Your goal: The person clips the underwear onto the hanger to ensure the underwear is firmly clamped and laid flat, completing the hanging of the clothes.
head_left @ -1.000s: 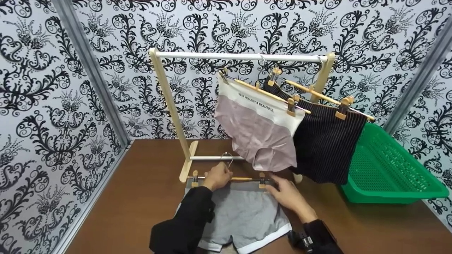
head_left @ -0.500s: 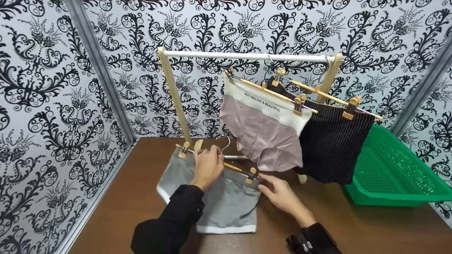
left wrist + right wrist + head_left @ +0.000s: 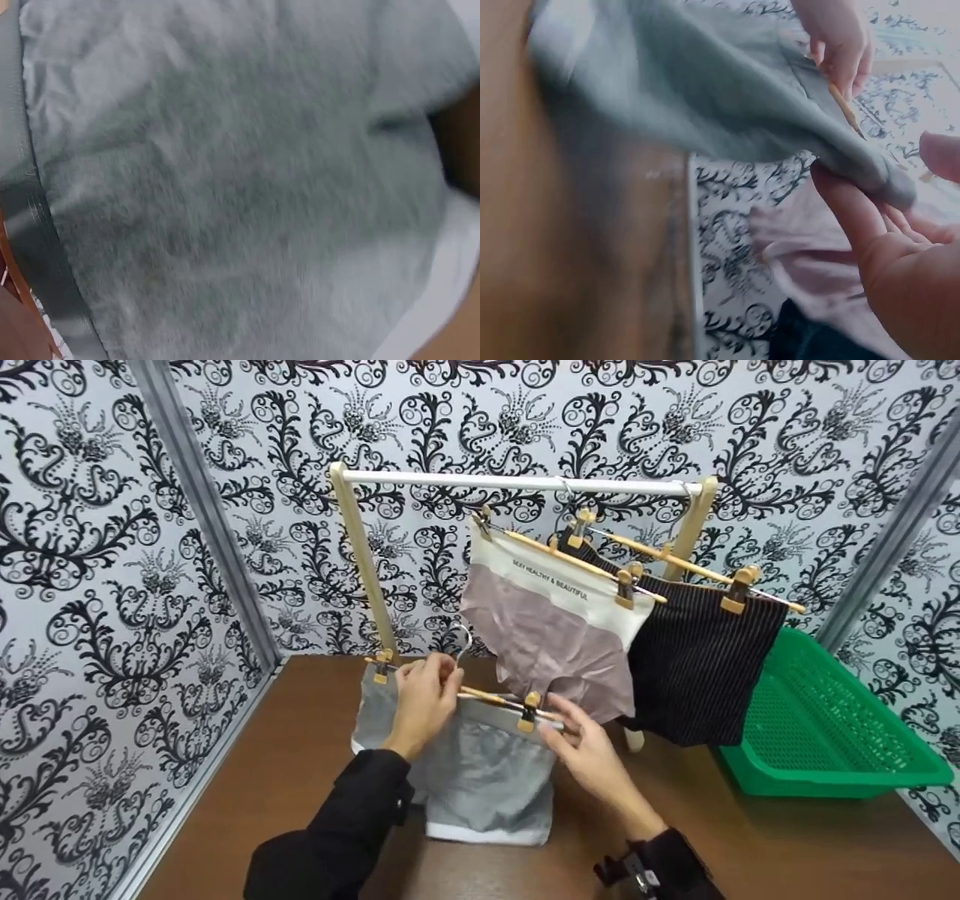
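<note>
Grey shorts (image 3: 495, 772) with white hems hang from a clip hanger (image 3: 480, 695), above the table. My left hand (image 3: 427, 694) grips this hanger near the base of its metal hook. At the hanger's right end, beside the clip, is my right hand (image 3: 589, 742), its thumb and index finger apart around the waistband corner. In the right wrist view the thumb (image 3: 844, 199) touches the cloth from below, while a fingertip stands away from it. Grey cloth (image 3: 240, 187) fills most of the left wrist view, blurred.
A wooden rack (image 3: 360, 562) with a white top rail (image 3: 450, 480) stands behind. Pink-and-white briefs (image 3: 547, 637) and a black striped garment (image 3: 697, 660) hang on its right half. A green basket (image 3: 847, 784) sits on the brown table (image 3: 247, 810) at right.
The hanger and grey shorts have risen off the table and shifted left, tilting lower at the right end. My left hand has moved up and left with them; the right hand has followed.
</note>
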{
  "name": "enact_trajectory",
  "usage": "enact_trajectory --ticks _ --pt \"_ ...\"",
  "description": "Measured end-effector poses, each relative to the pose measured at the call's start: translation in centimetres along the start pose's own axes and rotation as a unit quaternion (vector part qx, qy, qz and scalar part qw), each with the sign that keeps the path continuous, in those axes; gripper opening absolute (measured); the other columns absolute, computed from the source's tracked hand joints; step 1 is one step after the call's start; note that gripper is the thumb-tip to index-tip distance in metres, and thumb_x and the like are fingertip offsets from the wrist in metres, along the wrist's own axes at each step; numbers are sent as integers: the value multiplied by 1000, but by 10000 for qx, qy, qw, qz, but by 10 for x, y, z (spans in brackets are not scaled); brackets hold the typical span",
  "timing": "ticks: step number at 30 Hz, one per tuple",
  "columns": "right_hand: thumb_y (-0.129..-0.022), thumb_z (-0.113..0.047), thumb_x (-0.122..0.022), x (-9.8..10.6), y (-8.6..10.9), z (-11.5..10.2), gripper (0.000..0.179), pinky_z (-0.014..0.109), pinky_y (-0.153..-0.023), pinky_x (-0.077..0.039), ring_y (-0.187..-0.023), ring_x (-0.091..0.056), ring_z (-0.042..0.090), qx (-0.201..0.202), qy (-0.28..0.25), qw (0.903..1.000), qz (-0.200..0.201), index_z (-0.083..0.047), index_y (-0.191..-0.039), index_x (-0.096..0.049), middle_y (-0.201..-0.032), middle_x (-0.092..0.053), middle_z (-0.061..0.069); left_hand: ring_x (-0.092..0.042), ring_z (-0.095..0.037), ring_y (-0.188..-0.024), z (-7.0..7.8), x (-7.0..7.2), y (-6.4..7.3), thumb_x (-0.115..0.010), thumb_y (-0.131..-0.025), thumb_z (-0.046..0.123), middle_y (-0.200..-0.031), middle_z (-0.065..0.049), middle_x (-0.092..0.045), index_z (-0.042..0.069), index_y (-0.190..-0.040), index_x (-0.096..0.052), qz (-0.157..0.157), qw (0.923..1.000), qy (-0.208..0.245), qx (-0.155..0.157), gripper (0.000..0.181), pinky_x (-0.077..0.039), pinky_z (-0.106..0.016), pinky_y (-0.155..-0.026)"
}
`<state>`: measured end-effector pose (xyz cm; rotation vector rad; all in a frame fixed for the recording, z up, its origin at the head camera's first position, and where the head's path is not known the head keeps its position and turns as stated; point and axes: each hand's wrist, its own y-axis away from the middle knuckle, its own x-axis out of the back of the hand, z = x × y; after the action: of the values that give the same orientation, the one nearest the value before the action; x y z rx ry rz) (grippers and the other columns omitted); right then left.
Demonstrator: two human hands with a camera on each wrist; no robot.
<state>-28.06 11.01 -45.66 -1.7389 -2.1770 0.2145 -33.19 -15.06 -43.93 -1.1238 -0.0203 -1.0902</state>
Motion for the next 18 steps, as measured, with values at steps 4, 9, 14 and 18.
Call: enact_trajectory --ticks 4,9,14,18 --pt "-98 -10 -67 1 -8 -25 50 27 -83 -54 -101 -68 24 -56 104 9999 -49 3 -144 -52 -124 -68 19 -62 -24 -81 10 9 -9 -67 -97 16 -86 -4 -68 7 -100 -64 54 9995 259 185 10 -32 -50 -101" --pt "-98 -13 -68 2 -18 -53 47 28 -80 -56 -95 -71 23 -29 259 9996 -63 3 -140 -56 -121 -69 17 -60 -25 -81 20 15 -24 -68 -97 15 -86 -4 -68 4 -101 -65 62 9987 482 181 12 -37 -49 -98" --pt "-98 -9 -68 -2 -23 -75 39 28 -81 -57 -97 -72 23 262 190 9994 -112 5 -134 -61 -122 -68 19 -59 -22 -80 32 22 -39 -66 -99 15 -88 -6 -66 4 -103 -64 21 9970 767 67 12 -49 -40 -81" --pt "-96 -10 -71 -8 -24 -88 38 27 -81 -57 -98 -72 19 721 495 9961 85 3 -131 -63 -117 -72 13 -65 -21 -84 41 27 -50 -65 -100 14 -93 -7 -70 2 -105 -63 63 9957 923 24 14 -53 -36 -80"
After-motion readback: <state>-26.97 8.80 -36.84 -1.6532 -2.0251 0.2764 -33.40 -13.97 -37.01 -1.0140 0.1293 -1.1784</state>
